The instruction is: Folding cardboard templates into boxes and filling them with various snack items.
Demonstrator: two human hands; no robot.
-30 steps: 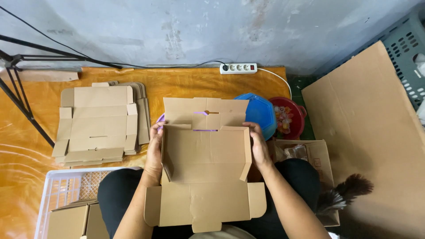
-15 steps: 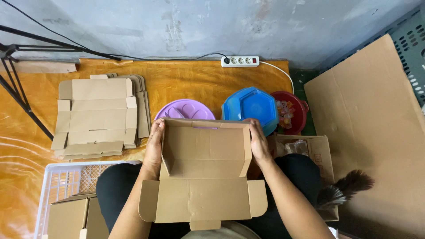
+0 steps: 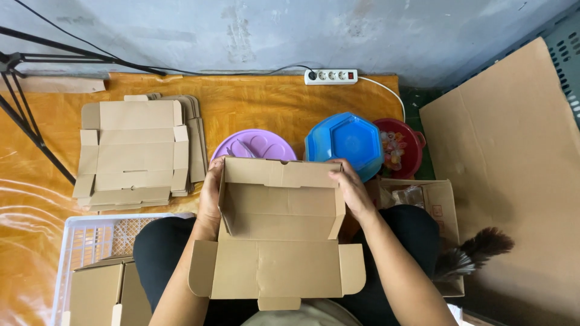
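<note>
A brown cardboard box (image 3: pixel 279 223) rests half-folded over my lap, its walls raised and its lid flap lying open towards me. My left hand (image 3: pixel 211 187) grips the box's left wall. My right hand (image 3: pixel 352 190) grips the right wall, fingers curled over the far top edge. Beyond the box lie a purple round lid (image 3: pixel 254 145) and a blue hexagonal container (image 3: pixel 344 143) on the orange floor mat.
A stack of flat cardboard blanks (image 3: pixel 136 154) lies at left. A white plastic crate (image 3: pixel 84 241) with folded boxes sits at lower left. A red bowl (image 3: pixel 402 148), a power strip (image 3: pixel 331 76), a small open carton (image 3: pixel 423 199), a large cardboard sheet (image 3: pixel 513 175) and tripod legs (image 3: pixel 24 115) surround me.
The far flap, standing up a second ago, has been folded down into the box. The box now sits lower and the purple lid shows behind it.
</note>
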